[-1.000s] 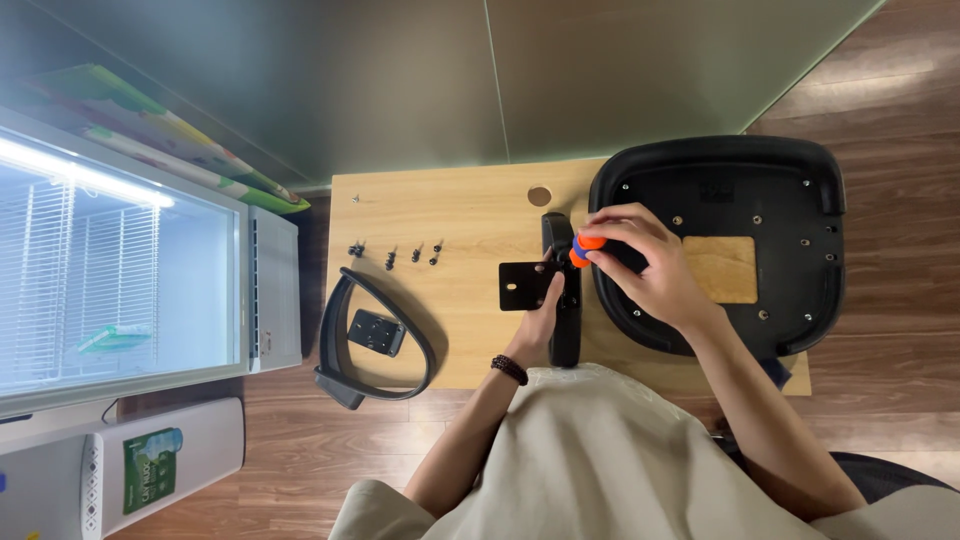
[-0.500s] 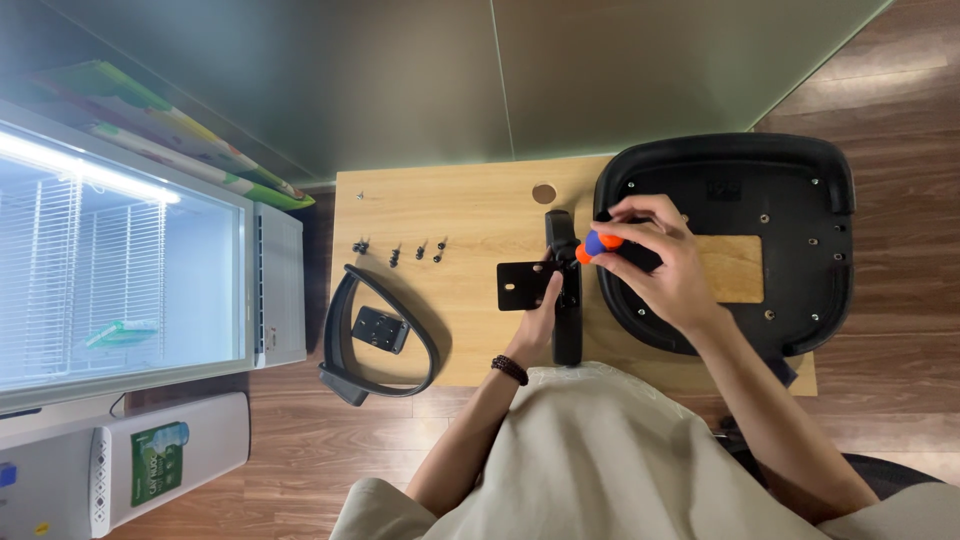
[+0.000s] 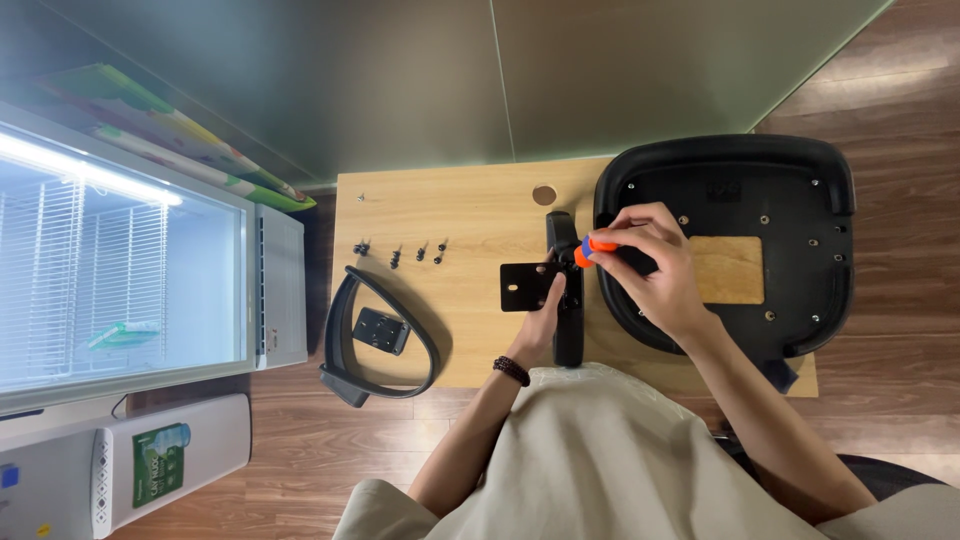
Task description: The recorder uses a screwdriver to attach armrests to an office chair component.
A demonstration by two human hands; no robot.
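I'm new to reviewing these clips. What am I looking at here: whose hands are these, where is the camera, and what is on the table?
There is no machine here: a person works with two bare hands. The single picture comes from a camera worn on the head, looking straight down. The right hand holds a small tool with an orange and blue handle. The left hand steadies a black armrest with its bracket plate on the wooden table. An upturned black seat shell rests on the table's right end. To the left lie several small black screws and a second curved armrest.
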